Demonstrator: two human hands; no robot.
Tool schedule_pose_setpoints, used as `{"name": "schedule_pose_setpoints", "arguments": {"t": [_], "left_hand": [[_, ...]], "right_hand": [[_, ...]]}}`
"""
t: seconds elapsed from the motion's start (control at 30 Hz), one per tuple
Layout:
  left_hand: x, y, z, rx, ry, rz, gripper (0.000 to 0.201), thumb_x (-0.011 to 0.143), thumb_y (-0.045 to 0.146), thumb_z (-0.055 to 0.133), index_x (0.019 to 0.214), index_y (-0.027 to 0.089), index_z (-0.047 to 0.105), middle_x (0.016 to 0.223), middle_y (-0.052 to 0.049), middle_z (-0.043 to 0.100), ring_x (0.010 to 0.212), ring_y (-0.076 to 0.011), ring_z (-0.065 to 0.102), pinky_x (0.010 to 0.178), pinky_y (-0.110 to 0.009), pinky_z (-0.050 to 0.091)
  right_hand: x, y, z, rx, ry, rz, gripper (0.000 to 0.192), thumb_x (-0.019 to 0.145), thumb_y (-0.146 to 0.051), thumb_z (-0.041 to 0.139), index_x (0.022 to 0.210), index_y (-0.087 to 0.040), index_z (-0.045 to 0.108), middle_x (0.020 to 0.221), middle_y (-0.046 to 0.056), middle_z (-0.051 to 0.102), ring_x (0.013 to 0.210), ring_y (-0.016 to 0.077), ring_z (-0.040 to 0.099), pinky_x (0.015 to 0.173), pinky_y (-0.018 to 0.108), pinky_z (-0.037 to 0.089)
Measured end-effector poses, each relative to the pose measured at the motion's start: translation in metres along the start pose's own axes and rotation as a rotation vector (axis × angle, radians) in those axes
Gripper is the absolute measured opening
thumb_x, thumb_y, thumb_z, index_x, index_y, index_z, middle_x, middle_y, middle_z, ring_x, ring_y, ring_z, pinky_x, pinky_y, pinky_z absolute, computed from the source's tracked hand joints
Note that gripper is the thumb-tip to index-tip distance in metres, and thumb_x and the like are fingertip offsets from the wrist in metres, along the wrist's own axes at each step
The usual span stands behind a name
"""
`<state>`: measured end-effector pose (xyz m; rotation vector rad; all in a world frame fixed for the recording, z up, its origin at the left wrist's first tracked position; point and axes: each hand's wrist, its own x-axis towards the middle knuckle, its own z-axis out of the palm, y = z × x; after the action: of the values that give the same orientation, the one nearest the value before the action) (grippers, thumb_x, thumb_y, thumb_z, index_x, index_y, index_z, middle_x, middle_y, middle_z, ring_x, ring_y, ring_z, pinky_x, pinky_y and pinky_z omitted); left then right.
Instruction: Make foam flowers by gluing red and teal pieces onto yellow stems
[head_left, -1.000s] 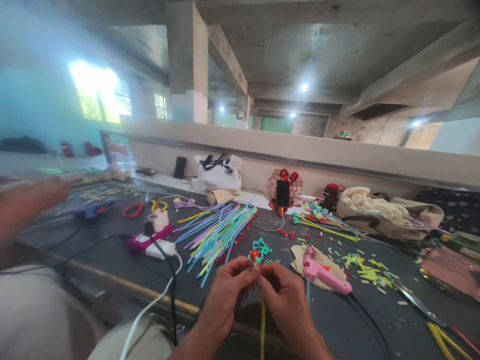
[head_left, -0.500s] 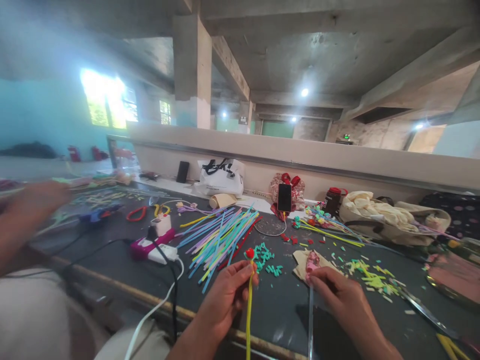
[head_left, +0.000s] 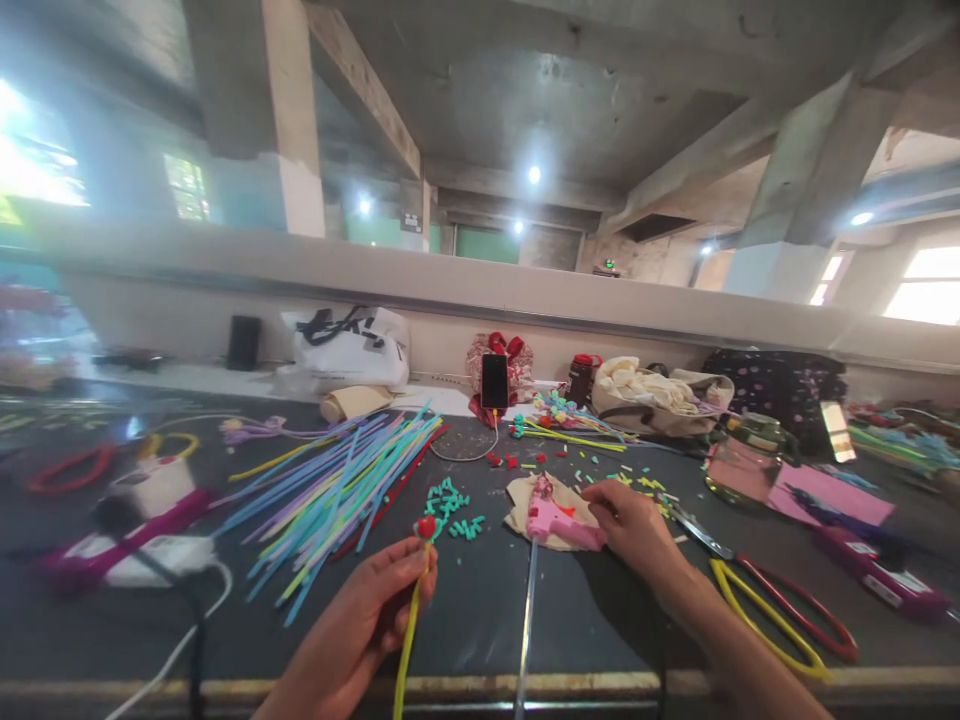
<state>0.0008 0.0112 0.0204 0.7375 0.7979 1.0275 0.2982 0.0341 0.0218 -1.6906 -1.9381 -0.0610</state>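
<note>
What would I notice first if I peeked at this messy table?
Probably the big fan of colourful straws spread across the dark table, left of the middle. Next, the left hand holding up a yellow stick with a red tip near the front edge. The right hand grips a pink glue gun lying on a paper scrap.

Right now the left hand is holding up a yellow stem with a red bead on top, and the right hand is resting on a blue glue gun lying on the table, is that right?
Not quite: the glue gun is pink, not blue, as the head view shows. The rest holds: the left hand holds up the yellow stem topped with a red bead, and the right hand rests on the gun.
</note>
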Motion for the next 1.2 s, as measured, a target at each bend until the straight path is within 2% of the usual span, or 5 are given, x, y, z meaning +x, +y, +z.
{"name": "schedule_pose_setpoints", "arguments": {"t": [0.37, 0.63, 0.73, 0.9, 1.2], "left_hand": [[0.003, -0.002, -0.008, -0.177, -0.193, -0.051, 0.009, 0.064, 0.018, 0.062, 0.063, 0.013, 0.055, 0.048, 0.003, 0.051, 0.034, -0.0008, 0.040, 0.033, -0.009, 0.029], [0.000, 0.002, 0.006, -0.019, -0.018, 0.031, 0.010, 0.068, 0.018, 0.060, 0.078, 0.016, 0.057, 0.060, 0.001, 0.062, 0.050, -0.0060, 0.056, 0.042, -0.011, 0.039], [0.021, 0.007, 0.035, 0.016, -0.067, -0.038, 0.011, 0.069, 0.018, 0.058, 0.079, 0.014, 0.056, 0.072, -0.005, 0.067, 0.066, -0.0147, 0.062, 0.054, -0.022, 0.048], [0.078, -0.010, 0.077, 0.024, -0.006, -0.103, 0.007, 0.075, 0.014, 0.050, 0.069, 0.011, 0.051, 0.072, -0.011, 0.066, 0.064, -0.0185, 0.064, 0.057, -0.028, 0.050], [0.108, -0.032, 0.076, 0.132, 0.092, -0.173, 0.015, 0.078, 0.021, 0.049, 0.087, 0.009, 0.054, 0.085, -0.008, 0.062, 0.070, -0.0145, 0.061, 0.062, -0.030, 0.050]], "right_hand": [[0.013, -0.012, 0.021, -0.158, -0.265, -0.107, 0.029, 0.075, -0.042, 0.045, 0.085, -0.020, 0.061, 0.082, 0.007, 0.057, 0.075, 0.0199, 0.053, 0.062, 0.027, 0.033], [0.018, -0.015, 0.012, -0.138, -0.319, -0.096, 0.022, 0.073, -0.036, 0.049, 0.082, -0.020, 0.060, 0.078, 0.003, 0.058, 0.068, 0.0148, 0.051, 0.059, 0.023, 0.030], [0.018, -0.014, 0.011, -0.097, -0.315, -0.086, 0.023, 0.072, -0.037, 0.050, 0.084, -0.019, 0.060, 0.076, 0.002, 0.059, 0.066, 0.0145, 0.051, 0.057, 0.022, 0.030], [0.013, -0.009, 0.010, 0.012, -0.299, -0.069, 0.020, 0.071, -0.033, 0.052, 0.083, -0.018, 0.060, 0.075, 0.002, 0.058, 0.066, 0.0140, 0.050, 0.058, 0.023, 0.030], [0.014, 0.007, -0.003, 0.469, -0.243, 0.068, 0.022, 0.069, -0.038, 0.053, 0.072, -0.017, 0.061, 0.063, -0.002, 0.056, 0.059, 0.0124, 0.048, 0.052, 0.022, 0.032]]}}
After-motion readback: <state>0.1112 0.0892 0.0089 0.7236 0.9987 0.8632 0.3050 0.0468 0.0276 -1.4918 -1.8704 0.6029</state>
